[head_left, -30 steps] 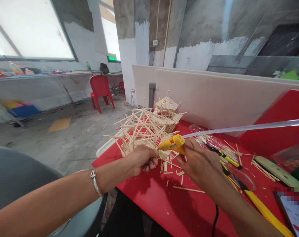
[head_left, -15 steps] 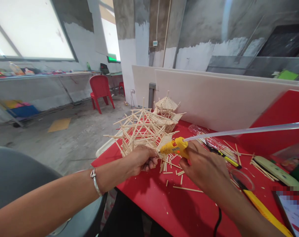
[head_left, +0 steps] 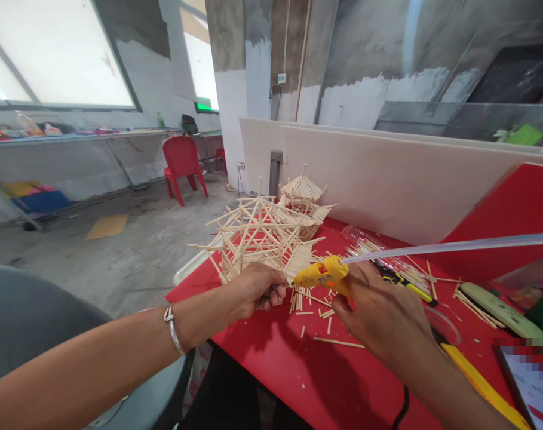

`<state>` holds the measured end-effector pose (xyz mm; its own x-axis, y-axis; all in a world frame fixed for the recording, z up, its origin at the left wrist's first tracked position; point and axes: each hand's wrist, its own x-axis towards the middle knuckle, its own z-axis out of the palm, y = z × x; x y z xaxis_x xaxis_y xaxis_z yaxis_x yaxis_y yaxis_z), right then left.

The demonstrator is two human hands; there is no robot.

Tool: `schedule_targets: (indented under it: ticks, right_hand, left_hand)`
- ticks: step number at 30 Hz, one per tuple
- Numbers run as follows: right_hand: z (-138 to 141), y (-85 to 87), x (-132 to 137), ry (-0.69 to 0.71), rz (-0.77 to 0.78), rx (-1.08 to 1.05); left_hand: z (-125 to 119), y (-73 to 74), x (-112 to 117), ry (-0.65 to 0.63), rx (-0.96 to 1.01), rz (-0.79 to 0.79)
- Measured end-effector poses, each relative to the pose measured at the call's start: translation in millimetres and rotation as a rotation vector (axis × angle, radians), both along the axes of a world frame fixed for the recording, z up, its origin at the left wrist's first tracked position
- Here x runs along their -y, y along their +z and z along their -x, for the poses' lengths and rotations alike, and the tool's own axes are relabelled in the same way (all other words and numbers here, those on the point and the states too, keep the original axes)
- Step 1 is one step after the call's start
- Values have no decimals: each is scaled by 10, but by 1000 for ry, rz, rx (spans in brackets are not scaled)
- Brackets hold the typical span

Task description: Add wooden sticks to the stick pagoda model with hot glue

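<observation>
My left hand (head_left: pixel 255 292) is closed on the lower edge of a star-shaped frame of thin wooden sticks (head_left: pixel 253 239), holding it tilted up above the red table (head_left: pixel 298 370). My right hand (head_left: pixel 383 310) grips a yellow hot glue gun (head_left: pixel 322 273). A long clear glue stick (head_left: pixel 450 246) juts from the gun's back toward the right. The gun's nozzle points left and sits close to the frame's lower right corner, beside my left fingers. A black cord (head_left: pixel 403 409) hangs below my right wrist.
A finished stick pavilion model (head_left: pixel 304 200) stands behind the frame. Loose sticks (head_left: pixel 318 313) litter the table. A yellow ruler (head_left: pixel 481 382), a clear packet of sticks (head_left: pixel 387 254) and a white partition (head_left: pixel 387 179) lie to the right. A red chair (head_left: pixel 184 164) stands on the floor.
My right hand and the glue gun have slid a little down and to the right, away from the frame. The left hand and the stick frame have stayed still.
</observation>
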<state>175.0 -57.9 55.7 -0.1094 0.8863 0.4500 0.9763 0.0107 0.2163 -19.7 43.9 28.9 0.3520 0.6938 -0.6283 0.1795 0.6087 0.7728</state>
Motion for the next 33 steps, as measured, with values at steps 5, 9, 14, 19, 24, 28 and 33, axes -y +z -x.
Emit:
schedule_targets:
  ticks: [5,9,14,19,24,28,33]
  right_hand:
    - [-14,6,13,2,-2,-16]
    - [-27,8,11,24,-1,-75]
    - [-32,16,22,23,2,-85]
    - [-31,16,27,36,-11,-77]
    - [-22,10,17,39,-10,-90]
    - [-35,-23,1,42,-27,-76]
    - [-43,-47,-4,49,-52,-61]
  left_hand:
    - [3,-13,-4,-2,4,-9]
    - [4,-11,-7,-8,9,-4]
    - [0,7,3,-15,-18,-14]
    - [-3,20,13,-21,3,-26]
    - [-8,32,19,-3,-14,-21]
    - [-7,19,13,-19,-1,-35]
    - [-7,6,12,-7,-1,-28]
